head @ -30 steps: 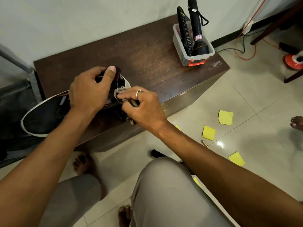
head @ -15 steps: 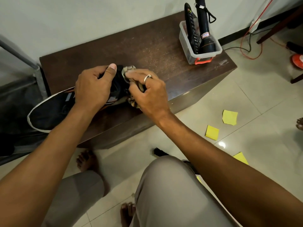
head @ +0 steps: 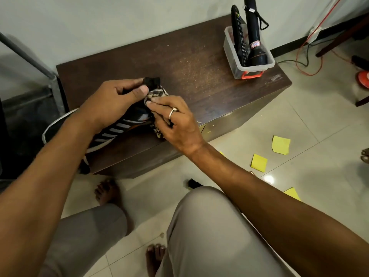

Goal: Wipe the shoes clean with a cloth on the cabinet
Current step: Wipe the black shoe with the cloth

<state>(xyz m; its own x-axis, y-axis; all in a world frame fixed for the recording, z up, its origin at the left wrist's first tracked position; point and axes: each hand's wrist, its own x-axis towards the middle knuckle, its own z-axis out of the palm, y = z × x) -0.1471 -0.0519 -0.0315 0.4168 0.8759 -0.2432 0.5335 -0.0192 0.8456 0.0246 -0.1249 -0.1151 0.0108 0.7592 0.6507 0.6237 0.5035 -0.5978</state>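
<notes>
A black shoe (head: 117, 130) with white stripes and a white sole rim lies on the dark wooden cabinet (head: 195, 72), its toe past the cabinet's left end. My left hand (head: 111, 102) grips the shoe's heel end, thumb on top. My right hand (head: 175, 122) holds a bunched patterned cloth (head: 156, 95) and presses it against the shoe's heel, just right of my left thumb. Part of the cloth hangs below my right palm.
A clear plastic bin (head: 249, 54) with a black flashlight and a remote stands at the cabinet's far right. Yellow paper notes (head: 280, 144) lie on the tiled floor at right. Cables (head: 307, 62) run by the wall. A black brush (head: 191, 183) lies by my knee.
My right hand has moved the cloth up from the shoe's side to its heel top. The shoe has turned so its striped side shows.
</notes>
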